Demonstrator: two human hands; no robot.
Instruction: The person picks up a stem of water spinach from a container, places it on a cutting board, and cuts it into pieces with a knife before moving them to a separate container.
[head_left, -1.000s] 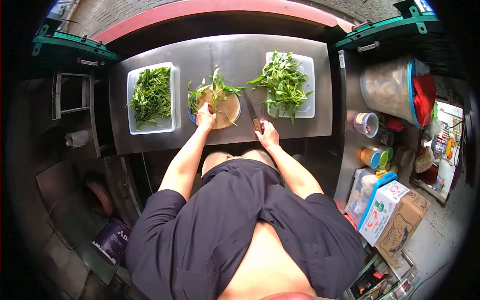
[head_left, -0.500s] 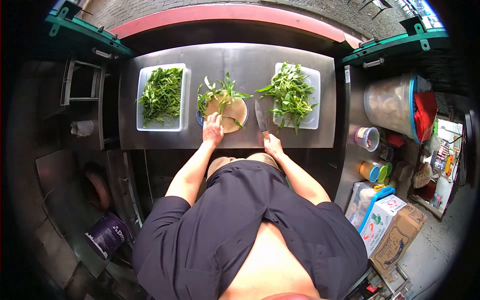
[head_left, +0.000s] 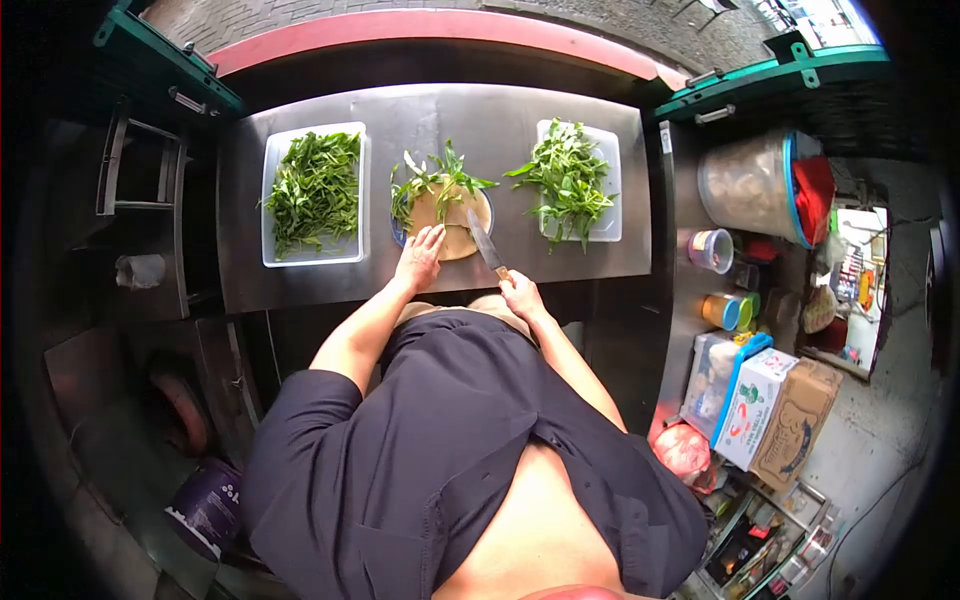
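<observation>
Tabletop (head_left: 480, 110) bare at 12 o'clock beyond chopping board (head_left: 450, 215): open passage. Tray of greens (head_left: 300, 258) blocks 9 o'clock, second tray (head_left: 612, 180) blocks 3 o'clock; narrow gaps between. Knife (head_left: 485, 250) slants across 4 o'clock edge, left hand (head_left: 420, 258) at 7.

Steel counter (head_left: 520, 105), red curved rim (head_left: 440, 22) behind, brick paving (head_left: 640, 25) beyond; green frames (head_left: 150, 60) either side; daylight

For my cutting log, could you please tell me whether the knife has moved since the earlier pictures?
Yes: the knife in the right hand shifted left, its tip now over the round board.
</observation>
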